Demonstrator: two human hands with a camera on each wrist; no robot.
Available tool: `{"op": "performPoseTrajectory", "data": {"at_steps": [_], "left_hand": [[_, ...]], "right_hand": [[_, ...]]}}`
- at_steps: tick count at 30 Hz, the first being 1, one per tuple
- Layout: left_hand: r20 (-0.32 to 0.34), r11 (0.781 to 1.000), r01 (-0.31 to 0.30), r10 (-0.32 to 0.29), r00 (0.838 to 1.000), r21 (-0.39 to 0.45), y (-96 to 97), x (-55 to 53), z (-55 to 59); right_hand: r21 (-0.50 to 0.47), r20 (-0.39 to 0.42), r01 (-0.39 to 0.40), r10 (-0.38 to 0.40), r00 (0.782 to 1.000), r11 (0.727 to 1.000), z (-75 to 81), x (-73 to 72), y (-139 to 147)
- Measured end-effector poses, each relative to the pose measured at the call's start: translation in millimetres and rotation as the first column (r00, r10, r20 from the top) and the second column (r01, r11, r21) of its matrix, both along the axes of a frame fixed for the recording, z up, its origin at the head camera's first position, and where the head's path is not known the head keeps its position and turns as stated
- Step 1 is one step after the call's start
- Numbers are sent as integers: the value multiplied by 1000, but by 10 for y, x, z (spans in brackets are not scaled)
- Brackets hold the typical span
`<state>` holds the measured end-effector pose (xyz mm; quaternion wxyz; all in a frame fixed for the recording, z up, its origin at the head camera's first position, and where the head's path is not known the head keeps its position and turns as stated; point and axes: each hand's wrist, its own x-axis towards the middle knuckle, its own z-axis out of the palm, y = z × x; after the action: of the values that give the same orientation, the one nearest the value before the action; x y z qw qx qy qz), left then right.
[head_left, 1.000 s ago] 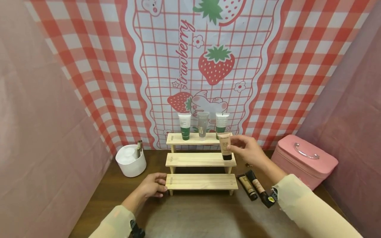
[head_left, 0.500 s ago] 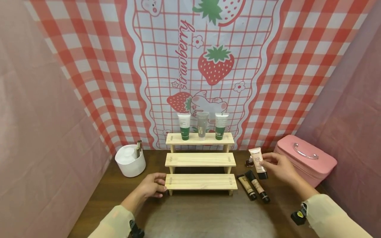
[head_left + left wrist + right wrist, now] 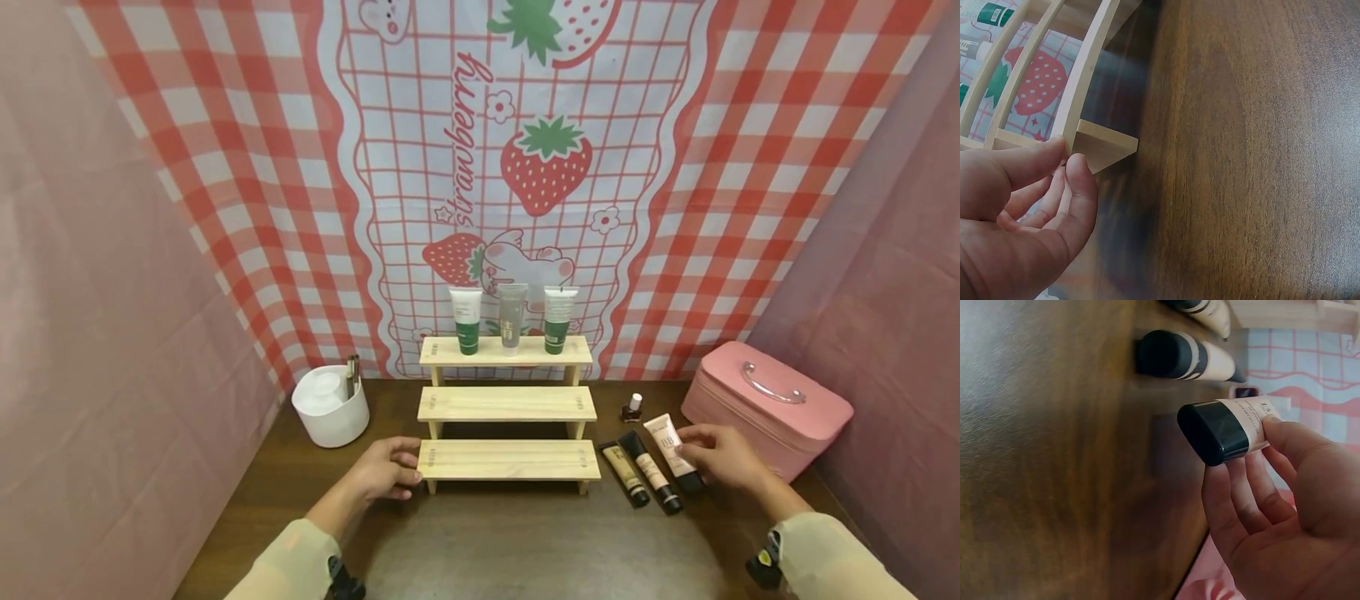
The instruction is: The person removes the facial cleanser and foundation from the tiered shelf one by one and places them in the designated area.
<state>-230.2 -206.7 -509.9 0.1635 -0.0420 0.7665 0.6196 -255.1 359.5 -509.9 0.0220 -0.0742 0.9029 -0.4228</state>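
My right hand (image 3: 723,457) holds a beige BB cream tube (image 3: 670,446) with a black cap, between thumb and fingers. The tube is tilted, low beside two other tubes; the black cap (image 3: 1210,434) faces the camera in the right wrist view. The gold tube (image 3: 624,472) and the beige-and-black tube (image 3: 654,472) lie side by side on the table. At the left, my left hand (image 3: 384,468) pinches the left end of the lowest step of a three-step wooden rack (image 3: 510,460). Thumb and forefinger meet at the step's edge (image 3: 1075,106) in the left wrist view.
On the top step stand a white-and-green tube (image 3: 467,321), a clear grey tube (image 3: 511,321) and another white-and-green tube (image 3: 558,321). A small white-capped bottle (image 3: 632,408) stands right of the rack. A pink case (image 3: 765,408) is at far right, a white round container (image 3: 330,408) at left.
My right hand has carried the BB cream tube from in front of the rack's upper right, rightward and down to beside the two lying tubes. My left hand has stayed at the rack.
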Motion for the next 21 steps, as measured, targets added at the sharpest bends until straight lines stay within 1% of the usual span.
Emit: {"op": "performPoseTrajectory", "data": {"at_steps": [4,11,17,21], "left_hand": [[-1,1000,3,-3,1000,-2,0,-4,0],[16,1000,1,-1,1000,-8,1,-23,7],[5,1000,6,-5,1000,-13,4,-21,4],[10,1000,0,1,1000,-11,1,-11,3]], "right_hand": [[36,24,-9,8,1000,999,-81,7,39],[87,56,-12,7,998,996,-117,25,64],[73,62,21,-25,998,997,-158,21,66],[54,80,39,-43,996,998,-178,13,71]]}}
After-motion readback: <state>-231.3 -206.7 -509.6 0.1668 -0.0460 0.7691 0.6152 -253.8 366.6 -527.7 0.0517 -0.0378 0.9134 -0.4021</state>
